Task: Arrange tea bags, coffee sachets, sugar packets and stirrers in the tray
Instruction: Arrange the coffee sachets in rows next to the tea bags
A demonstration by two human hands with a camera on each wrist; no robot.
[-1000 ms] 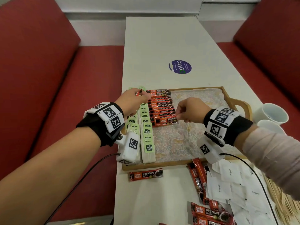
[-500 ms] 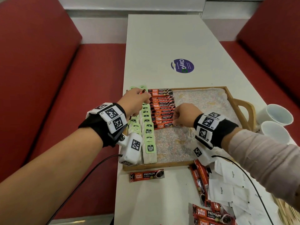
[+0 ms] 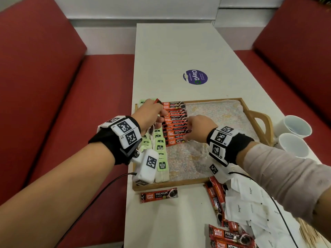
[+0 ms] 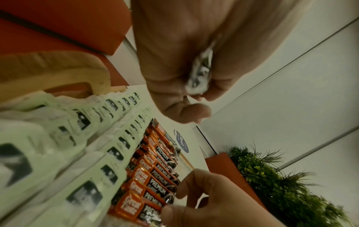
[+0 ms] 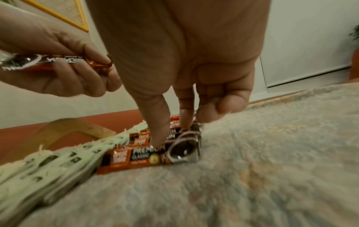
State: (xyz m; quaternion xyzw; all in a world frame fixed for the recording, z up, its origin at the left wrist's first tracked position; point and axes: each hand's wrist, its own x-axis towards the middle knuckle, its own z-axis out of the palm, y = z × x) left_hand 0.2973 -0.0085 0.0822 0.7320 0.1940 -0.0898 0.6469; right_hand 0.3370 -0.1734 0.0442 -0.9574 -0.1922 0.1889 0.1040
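A wooden tray [image 3: 170, 184] lined with cloth holds two columns of green-tagged tea bags [image 3: 159, 147] on its left. Beside them lies a column of red coffee sachets [image 3: 176, 126]. My left hand [image 3: 152, 113] hovers over the far end of the columns. It grips one coffee sachet [image 5: 48, 60], whose red end [image 3: 158, 101] sticks out past the fingers. My right hand [image 3: 198, 129] is at the near right end of the sachet column. Its thumb [image 5: 157, 130] and forefinger [image 5: 186, 119] point straight down and press on the sachets; the other fingers are curled.
One loose sachet [image 3: 159, 195] lies in front of the tray. More sachets [image 3: 231, 235], white sugar packets [image 3: 247, 203] and wooden stirrers [image 3: 308, 231] are piled at the near right. Two white cups [image 3: 295, 126] stand right of the tray. Red benches flank the table.
My right hand has come down and nearer along the sachet column, and its fingers now press on the near sachets. My left hand has kept its sachet and barely moved.
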